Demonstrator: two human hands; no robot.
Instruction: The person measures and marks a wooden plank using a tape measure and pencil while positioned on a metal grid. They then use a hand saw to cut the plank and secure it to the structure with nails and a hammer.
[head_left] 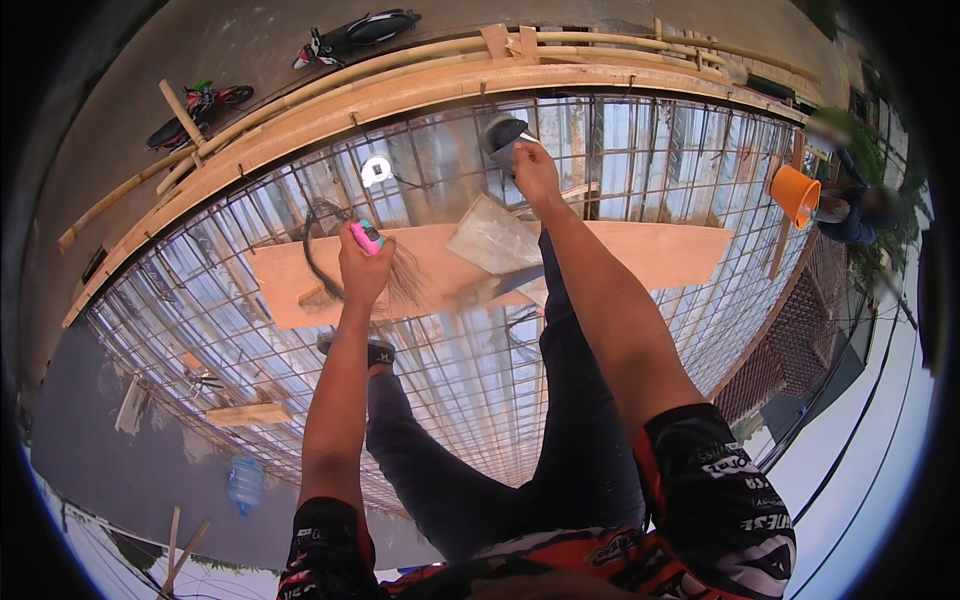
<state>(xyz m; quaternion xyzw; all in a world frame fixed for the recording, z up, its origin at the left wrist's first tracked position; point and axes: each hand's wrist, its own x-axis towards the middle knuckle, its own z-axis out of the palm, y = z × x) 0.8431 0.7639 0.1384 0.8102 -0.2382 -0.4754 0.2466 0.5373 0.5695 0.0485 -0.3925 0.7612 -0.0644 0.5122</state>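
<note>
My left hand (pixel 366 268) is closed around a small pink-and-teal object (pixel 366 237) with a dark face; its kind is unclear. Beside that hand, a looped bundle of thin black wire (pixel 314 245) lies over the mesh and a plywood strip (pixel 415 262). My right hand (pixel 535 172), farther out, has its fingers pinched at the edge of a dark rounded thing with a grey flap (pixel 505 143). A pale sliver shows at the fingertips; I cannot tell exactly what is gripped. Between the hands, a white tape measure (pixel 377 171) rests on the rebar mesh (pixel 450 150).
I stand over the mesh, one shoe (pixel 378 352) on it. A greyish board (pixel 493 236) lies across the plywood. Timber and bamboo rails (pixel 400 70) line the far edge, with motorbikes (pixel 360 35) below. At the right are an orange bucket (pixel 795 195) and another person (pixel 850 215).
</note>
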